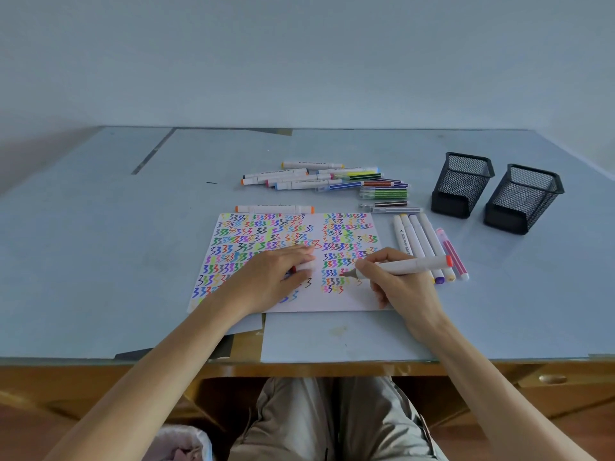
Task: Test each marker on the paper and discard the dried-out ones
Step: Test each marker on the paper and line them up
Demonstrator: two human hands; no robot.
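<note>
A white paper [332,302] covered in coloured zigzag marks lies in the middle of the table. My right hand [392,284] grips a white marker [409,265] with an orange-red end, its tip touching the paper near red marks. My left hand [276,277] rests on the paper and holds a white cap [304,267] with a red bit under its fingers. A pile of markers [332,179] lies beyond the paper. Several more markers [426,244] lie in a row to the right of the sheet. One orange-ended marker [274,208] lies along the paper's top edge.
Two black mesh pen holders [461,184] [522,197] stand at the back right. A bin with a pale liner [181,442] sits on the floor below the table's front edge, left of my knees. Loose grey sheets overlap near the front edge.
</note>
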